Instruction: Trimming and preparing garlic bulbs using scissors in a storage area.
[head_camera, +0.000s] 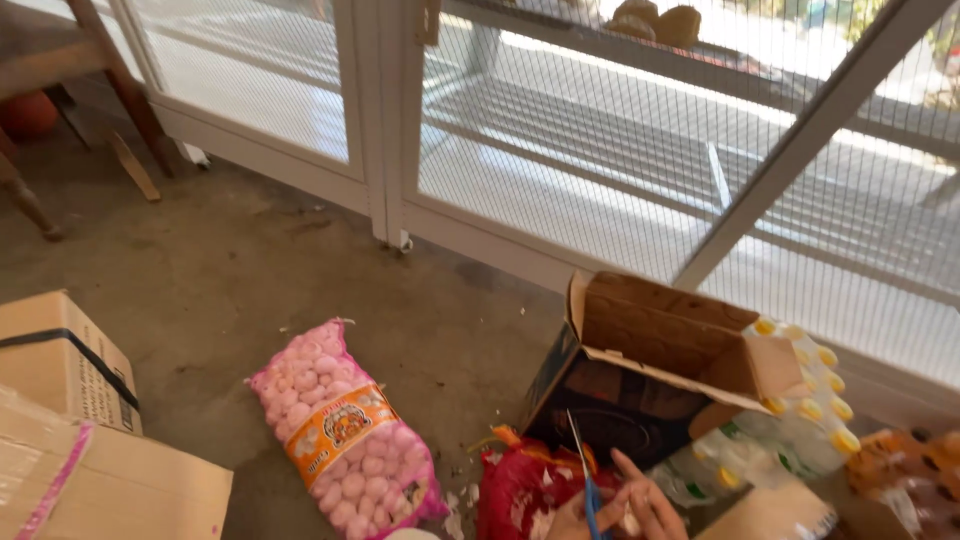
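Two hands low at the frame's bottom edge: our right hand (648, 500) and left hand (572, 518) meet around blue-handled scissors (586, 470), blades pointing up; which hand grips them, and how tightly, we cannot tell. Just beside, a red mesh bag (520, 485) on the concrete floor (250, 270). Behind, one open cardboard box (650, 350). Right, a pack of yellow-capped bottles (810, 400). Left, a pink net sack of garlic (345, 435); further left, two closed cartons (70, 420).

Hands (620, 505) w/ blue scissors (585, 470) over red mesh bag (520, 490); pink garlic sack (345, 435), open carton (650, 365), bottle pack (810, 400) nearby.
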